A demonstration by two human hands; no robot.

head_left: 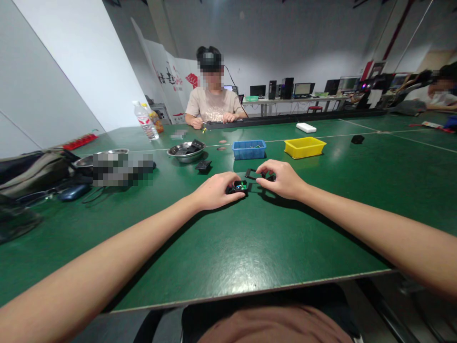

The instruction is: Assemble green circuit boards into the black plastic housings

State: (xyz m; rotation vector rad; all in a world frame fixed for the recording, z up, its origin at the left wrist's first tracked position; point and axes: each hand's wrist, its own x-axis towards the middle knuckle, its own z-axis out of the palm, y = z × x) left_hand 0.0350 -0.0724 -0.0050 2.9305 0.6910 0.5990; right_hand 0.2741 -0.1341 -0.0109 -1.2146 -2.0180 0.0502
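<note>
At the green worktop (221,252), our left hand (216,191) has its fingers closed around an open black box (246,191) with green components (243,185) inside; beside it, our right hand (282,179) grips a black rectangular frame (248,174) between its fingers.

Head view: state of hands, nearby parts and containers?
Left hand: gripping black box
Black box: open, green parts inside
Right hand: gripping black frame
Black frame: off the box
Metal bowl: uncovered, black pieces inside
Blue bin: uncovered, small parts inside
Yellow bin: uncovered
Bottle: upright
</note>
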